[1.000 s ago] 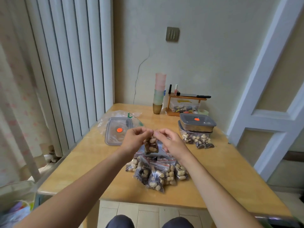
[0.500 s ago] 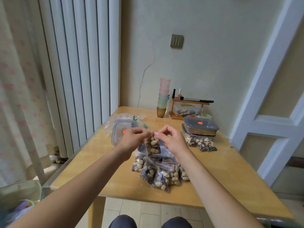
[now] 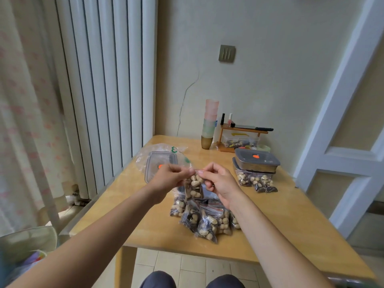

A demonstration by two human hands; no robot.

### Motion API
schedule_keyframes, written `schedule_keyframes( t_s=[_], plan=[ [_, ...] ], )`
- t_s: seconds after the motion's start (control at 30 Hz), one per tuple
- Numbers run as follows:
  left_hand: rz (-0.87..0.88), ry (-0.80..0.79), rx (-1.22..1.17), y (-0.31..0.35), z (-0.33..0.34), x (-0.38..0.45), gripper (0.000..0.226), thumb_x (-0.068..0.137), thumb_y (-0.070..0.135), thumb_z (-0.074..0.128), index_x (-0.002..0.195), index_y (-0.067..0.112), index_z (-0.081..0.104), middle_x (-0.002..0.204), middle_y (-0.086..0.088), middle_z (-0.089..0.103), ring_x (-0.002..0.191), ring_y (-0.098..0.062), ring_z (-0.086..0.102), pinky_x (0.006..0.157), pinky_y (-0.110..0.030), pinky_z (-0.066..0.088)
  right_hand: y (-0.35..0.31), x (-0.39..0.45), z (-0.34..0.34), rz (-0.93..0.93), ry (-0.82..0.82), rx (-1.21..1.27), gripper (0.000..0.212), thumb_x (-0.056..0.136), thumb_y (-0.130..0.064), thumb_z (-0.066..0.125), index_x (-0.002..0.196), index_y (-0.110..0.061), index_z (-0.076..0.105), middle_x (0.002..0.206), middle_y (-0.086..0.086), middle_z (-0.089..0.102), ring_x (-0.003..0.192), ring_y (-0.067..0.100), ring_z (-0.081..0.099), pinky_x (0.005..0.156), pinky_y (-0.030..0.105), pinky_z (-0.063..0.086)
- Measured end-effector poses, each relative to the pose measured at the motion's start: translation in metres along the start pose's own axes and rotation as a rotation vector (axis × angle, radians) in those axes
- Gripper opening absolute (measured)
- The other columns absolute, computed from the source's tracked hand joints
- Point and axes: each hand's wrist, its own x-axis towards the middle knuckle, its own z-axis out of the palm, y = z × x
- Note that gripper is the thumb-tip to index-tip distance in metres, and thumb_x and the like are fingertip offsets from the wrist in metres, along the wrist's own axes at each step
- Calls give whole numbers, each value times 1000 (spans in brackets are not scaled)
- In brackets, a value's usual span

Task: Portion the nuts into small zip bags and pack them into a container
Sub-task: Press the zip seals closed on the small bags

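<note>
A small zip bag of nuts (image 3: 194,186) hangs upright above the wooden table (image 3: 280,221). My left hand (image 3: 169,179) pinches its top edge at the left and my right hand (image 3: 220,181) pinches it at the right. Below them lies a pile of filled zip bags (image 3: 204,220). A container partly hidden under the held bag shows a dark edge (image 3: 209,196). More filled bags (image 3: 255,180) lie at the right beside a stack of two lidded steel containers (image 3: 256,163).
A clear lid with an orange dot (image 3: 160,163) lies on a plastic bag (image 3: 145,157) at the left. Stacked cups (image 3: 209,123) and a small wooden rack (image 3: 239,138) stand by the wall. Curtain and radiator are left, a door frame right.
The camera view shifted left and tilted; both hands stay pinching the bag's top, now slightly higher over the pile. Nothing on the table moved.
</note>
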Motion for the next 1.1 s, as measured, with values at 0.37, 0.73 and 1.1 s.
schedule_keyframes(
  t_s=[0.37,0.73,1.1],
  plan=[
    [-121,54,-40,-6,-8,5,25,90,15,72,103,-6,75,95,-18,74,86,-22,65,89,-35,59,8,6,2,-50,51,-194,10,95,-15,71,88,-10,66,71,1,59,60,12,50,55,23,42],
    [59,67,203,-6,-7,4,18,91,20,74,95,3,78,74,0,71,68,-8,61,68,-25,51,8,9,3,-74,-15,-319,13,95,-27,71,98,-14,70,75,-5,61,67,8,53,60,19,44],
    [78,89,258,-6,-12,0,12,93,17,72,83,10,73,83,-13,74,74,-15,65,77,-35,54,8,16,2,-168,32,-625,17,96,-32,70,87,-19,74,70,-11,63,68,8,56,73,29,48]
  ],
)
